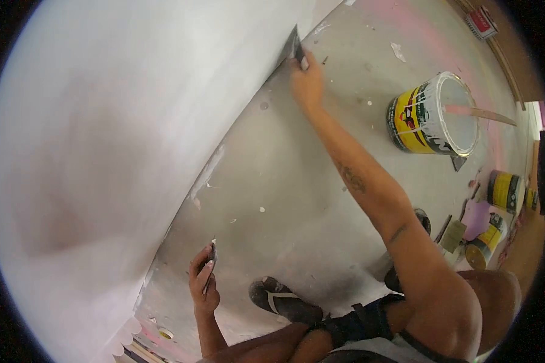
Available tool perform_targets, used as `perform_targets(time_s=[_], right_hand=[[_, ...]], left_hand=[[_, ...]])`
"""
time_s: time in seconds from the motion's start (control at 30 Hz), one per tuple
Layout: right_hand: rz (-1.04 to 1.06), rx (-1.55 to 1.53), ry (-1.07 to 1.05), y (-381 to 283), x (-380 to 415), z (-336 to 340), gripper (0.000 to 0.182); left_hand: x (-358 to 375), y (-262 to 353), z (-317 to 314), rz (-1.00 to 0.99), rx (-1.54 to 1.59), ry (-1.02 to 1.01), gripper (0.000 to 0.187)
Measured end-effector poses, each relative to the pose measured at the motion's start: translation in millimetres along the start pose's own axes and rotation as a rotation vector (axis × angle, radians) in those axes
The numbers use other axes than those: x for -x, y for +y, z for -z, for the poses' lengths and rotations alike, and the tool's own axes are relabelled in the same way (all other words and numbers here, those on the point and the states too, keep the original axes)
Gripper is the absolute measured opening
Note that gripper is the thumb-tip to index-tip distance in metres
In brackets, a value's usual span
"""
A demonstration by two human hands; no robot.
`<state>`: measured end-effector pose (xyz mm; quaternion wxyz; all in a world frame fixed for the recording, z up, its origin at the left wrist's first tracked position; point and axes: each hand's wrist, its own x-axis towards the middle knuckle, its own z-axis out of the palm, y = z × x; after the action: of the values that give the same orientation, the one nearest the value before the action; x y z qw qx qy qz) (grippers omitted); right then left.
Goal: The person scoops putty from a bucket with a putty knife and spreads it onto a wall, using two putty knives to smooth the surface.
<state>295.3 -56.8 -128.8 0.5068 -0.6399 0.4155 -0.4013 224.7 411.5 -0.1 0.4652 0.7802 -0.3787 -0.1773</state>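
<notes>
left hand [204, 281] nearest, fingers closed on a thin dark scraper [210, 269], near the wall base. sandal [293, 305] just beside it on the floor [260, 175]. farther out, right hand [309, 85] gripping a broad blade [292, 47], at the seam where white wall [115, 157] meets floor; exact contact can't tell. reads as a smoothing pass low on the wall; next move calls for a flat blade angle and steady pressure along that seam. bucket [413, 121] right of the arm, upright, stick [493, 115] across its rim; yellow/dark label, red figure, big white letters, maybe an "n", rest unreadable. farthest, red-white can [481, 23], print too small to read.
</notes>
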Motion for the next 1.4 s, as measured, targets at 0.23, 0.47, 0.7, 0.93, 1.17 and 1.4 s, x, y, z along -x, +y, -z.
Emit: perform_targets(time_s=[0.23, 0.47, 0.7, 0.93, 1.17, 1.4], right_hand=[[0.079, -0.089, -0.1, -16.8, 105.1, -32.0, 0.041], [0.134, -0.069, -0.186, -42.4, 203.5, -57.0, 0.053], [0.08, -0.176, -0.282, -65.3, 307.1, -92.8, 0.066], [-0.055, -0.205, -0.339, -86.7, 384.8, -119.6, 0.064], [-0.219, -0.461, -0.765, -65.0, 366.2, -56.7, 0.057], [0.309, -0.597, -0.993, -116.5, 323.8, 39.0, 0.048]], left_hand=[[7.0, -3.3, 3.5, 0.01, -0.014, 0.027, 0.039], [17.3, -1.6, 8.4, -0.018, 0.018, 0.06, 0.039], [36.1, -1.9, 18.8, -0.001, 0.132, 0.225, 0.044], [63.2, -11.6, 27.1, 0.257, 0.559, 0.678, 0.06], [78.9, -37.0, 21.6, 0.343, 0.42, 0.654, 0.063], [18.6, -4.7, -9.9, 0.629, 1.685, 0.565, 0.025]])
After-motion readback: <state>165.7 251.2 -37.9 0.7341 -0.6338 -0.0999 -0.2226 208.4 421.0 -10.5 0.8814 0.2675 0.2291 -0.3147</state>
